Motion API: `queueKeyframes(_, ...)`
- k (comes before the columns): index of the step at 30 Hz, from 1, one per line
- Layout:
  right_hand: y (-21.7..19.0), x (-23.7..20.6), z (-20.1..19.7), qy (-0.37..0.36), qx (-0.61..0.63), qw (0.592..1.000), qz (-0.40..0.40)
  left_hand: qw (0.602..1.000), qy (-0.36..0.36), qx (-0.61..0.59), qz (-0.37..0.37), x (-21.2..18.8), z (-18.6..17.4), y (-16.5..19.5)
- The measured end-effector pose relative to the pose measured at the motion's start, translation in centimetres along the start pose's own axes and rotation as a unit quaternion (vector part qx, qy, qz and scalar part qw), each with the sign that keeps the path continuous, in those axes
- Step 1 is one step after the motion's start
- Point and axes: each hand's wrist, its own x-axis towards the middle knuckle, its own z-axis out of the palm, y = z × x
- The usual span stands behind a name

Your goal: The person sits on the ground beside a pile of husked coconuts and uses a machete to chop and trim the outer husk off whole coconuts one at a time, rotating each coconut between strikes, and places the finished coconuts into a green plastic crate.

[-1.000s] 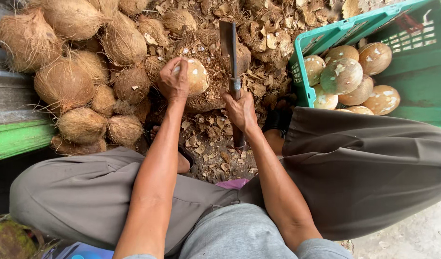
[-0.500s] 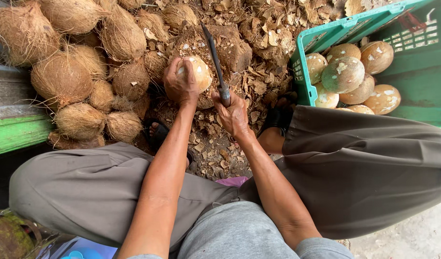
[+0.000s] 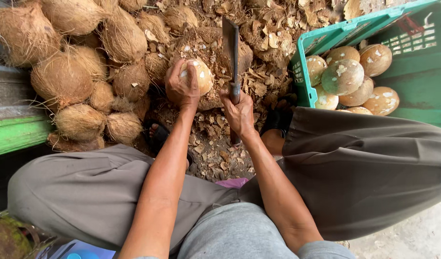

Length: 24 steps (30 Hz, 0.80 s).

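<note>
Fingers (image 3: pixel 175 79) of left hand (image 3: pixel 181 88) wrapped tight over pale round half-peeled coconut (image 3: pixel 197 76), pinning it on heap of brown husk chips (image 3: pixel 259 76); right hand (image 3: pixel 238 112) closed round handle of dark flat-bladed cleaver (image 3: pixel 230 45), blade upright just right of that coconut. Pile of hairy brown unpeeled coconuts (image 3: pixel 72 72) left of it, green plastic crate (image 3: pixel 412 57) of peeled coconuts well right

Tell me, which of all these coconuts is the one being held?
The pale, mostly peeled coconut in the left hand, beside the cleaver in the right hand. The hairy brown ones and crate ones lie untouched.
</note>
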Motion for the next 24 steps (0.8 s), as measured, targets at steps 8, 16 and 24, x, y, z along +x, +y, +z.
queueKeyframes(8,-0.5,-1.1,-0.1,-0.116,-0.030,0.971,0.209,0.980,-0.078,0.169,0.073,-0.6,-1.1,0.4)
queueKeyframes(16,-2.1,-0.1,-2.3,-0.061,-0.008,0.992,0.109,0.966,-0.085,0.205,0.130,-0.8,-1.2,0.1)
queueKeyframes(24,1.7,-0.1,0.1,-0.139,-0.121,0.954,0.238,0.964,-0.093,0.181,0.169,-0.2,-1.5,0.0)
